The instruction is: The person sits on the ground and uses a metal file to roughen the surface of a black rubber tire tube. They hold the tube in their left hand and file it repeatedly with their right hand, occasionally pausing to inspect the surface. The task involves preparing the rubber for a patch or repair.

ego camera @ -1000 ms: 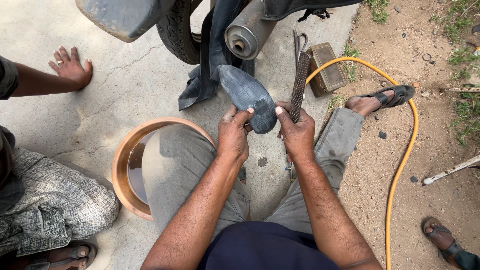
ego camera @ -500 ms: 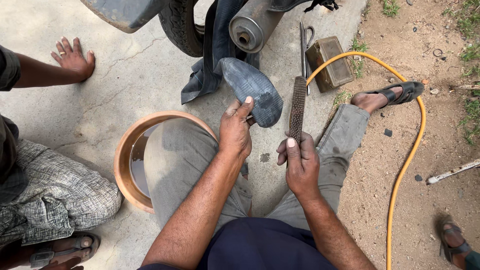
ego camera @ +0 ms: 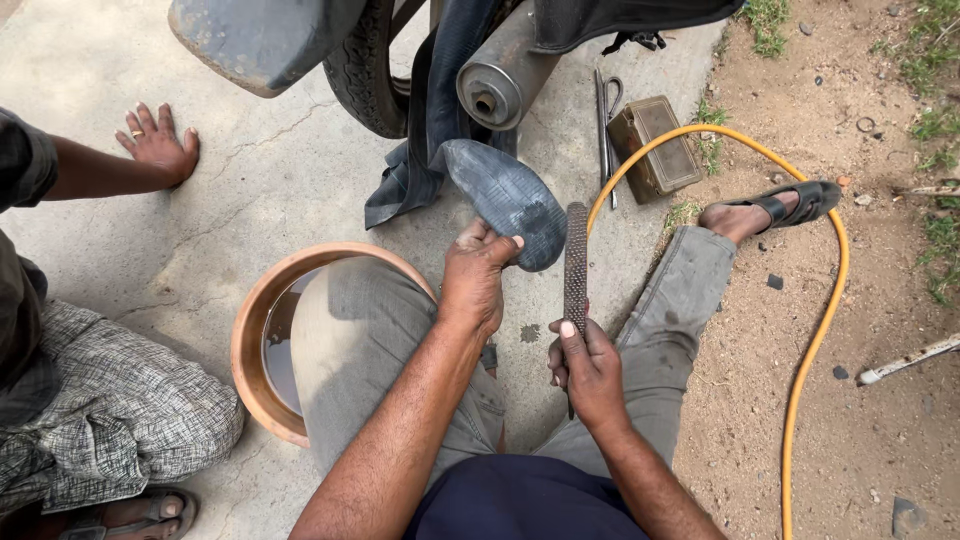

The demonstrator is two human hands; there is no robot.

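Head view, basin (ego camera: 252, 330), yellow hose (ego camera: 812, 330), tin box (ego camera: 655, 147), exhaust pipe (ego camera: 505, 75)

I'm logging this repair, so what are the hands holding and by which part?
The left hand pinches a folded loop of black inner tube at its near edge. The right hand grips a metal rasp by its lower end.

An outdoor roadside tyre-repair spot: cracked concrete ground (ego camera: 250, 200) meets bare dirt (ego camera: 880, 300) with grass tufts. A motorcycle's rear tyre (ego camera: 365, 80) and exhaust (ego camera: 500, 75) stand overhead, with a water basin (ego camera: 250, 340), yellow air hose (ego camera: 815, 340) and small metal tool box (ego camera: 655, 145) lying about.
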